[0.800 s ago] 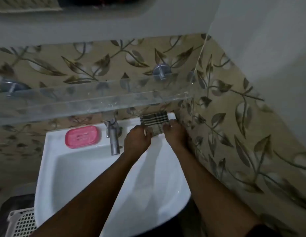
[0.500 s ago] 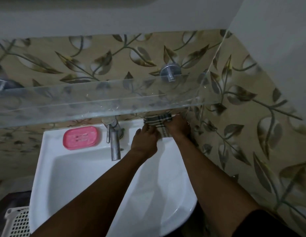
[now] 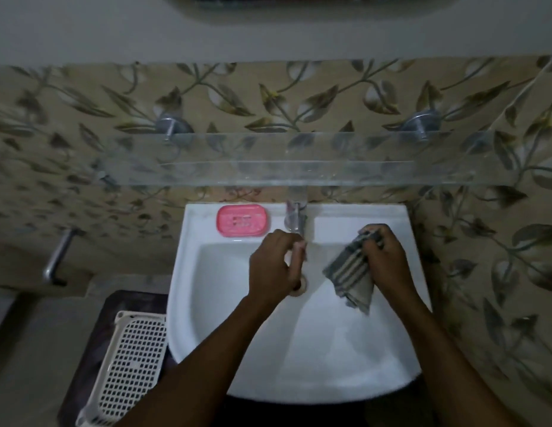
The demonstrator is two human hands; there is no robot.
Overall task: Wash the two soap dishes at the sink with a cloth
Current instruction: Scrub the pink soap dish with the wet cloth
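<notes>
A pink soap dish (image 3: 242, 220) lies on the back ledge of the white sink (image 3: 203, 306), left of the tap (image 3: 294, 217). I see no second dish. My right hand (image 3: 388, 260) grips a bunched striped cloth (image 3: 350, 272), which hangs over the right side of the basin. A dark edge shows just above its fingers; what it is I cannot tell. My left hand (image 3: 274, 266) is over the middle of the basin with its fingers curled at the tip of the tap spout. Blur hides whether it grips anything.
A clear glass shelf (image 3: 299, 171) juts out from the leaf-patterned wall above the tap. The drain (image 3: 300, 286) peeks out beside my left hand. A white perforated basket (image 3: 133, 362) sits on the floor at the left, below a metal bar (image 3: 57, 257).
Both hands were on the cloth at the sink's back right corner. Now my right hand has lifted it out over the basin, and my left hand has moved to the tap spout. The view swung left.
</notes>
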